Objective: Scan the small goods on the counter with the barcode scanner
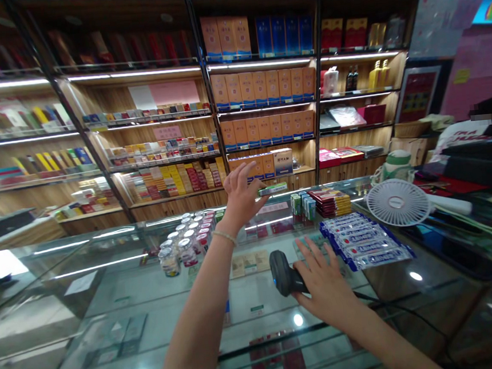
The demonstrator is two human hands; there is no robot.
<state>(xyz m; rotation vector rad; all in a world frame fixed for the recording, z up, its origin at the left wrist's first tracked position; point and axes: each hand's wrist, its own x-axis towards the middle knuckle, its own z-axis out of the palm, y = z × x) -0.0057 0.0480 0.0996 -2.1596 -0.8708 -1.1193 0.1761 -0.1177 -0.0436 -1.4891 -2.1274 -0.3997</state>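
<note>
My left hand (242, 199) is raised over the far part of the glass counter (144, 297), pinching a small green and white pack (273, 189) between thumb and fingers. On the right, my right hand (323, 275) rests on the handle of a black handheld scanner (283, 273), its fingers spread and the thumb along the near side. The scanner's head points left. Jars with white lids (186, 252) stand in rows left of my hands. Blue and white packets (365, 240) lie overlapping right of my right hand.
Small green packs (303, 205) and red-yellow packs (330, 201) stand at the counter's back. A white fan (398, 202) and a green-lidded jug (398, 165) are at the right. A person (461, 131) is at the far right. Stocked shelves (265, 109) line the wall.
</note>
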